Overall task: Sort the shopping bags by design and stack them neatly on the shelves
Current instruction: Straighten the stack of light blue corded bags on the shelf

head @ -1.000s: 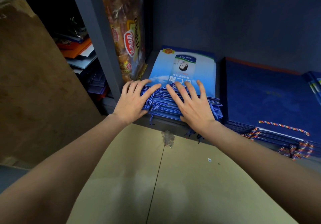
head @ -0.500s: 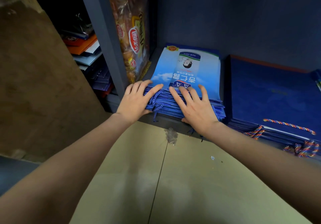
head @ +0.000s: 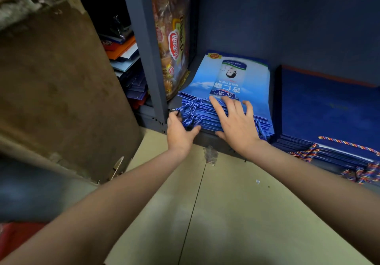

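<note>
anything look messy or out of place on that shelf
The light blue bag stack is fanned out at its front edge, and its blue rope handles spill over the shelf lip beside the left hand. The dark blue stack sits squarer.

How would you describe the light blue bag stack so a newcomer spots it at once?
Find the grey shelf post. Right of it lies the light blue bag stack under the right hand. Unlike the dark blue bags beside it, its top shows a drink carton.

Your left hand [head: 178, 133] hides its fingertips among the blue cord handles [head: 190, 110], so its grip may be a pinch. The dark blue stack [head: 329, 112] runs off the right edge.
</note>
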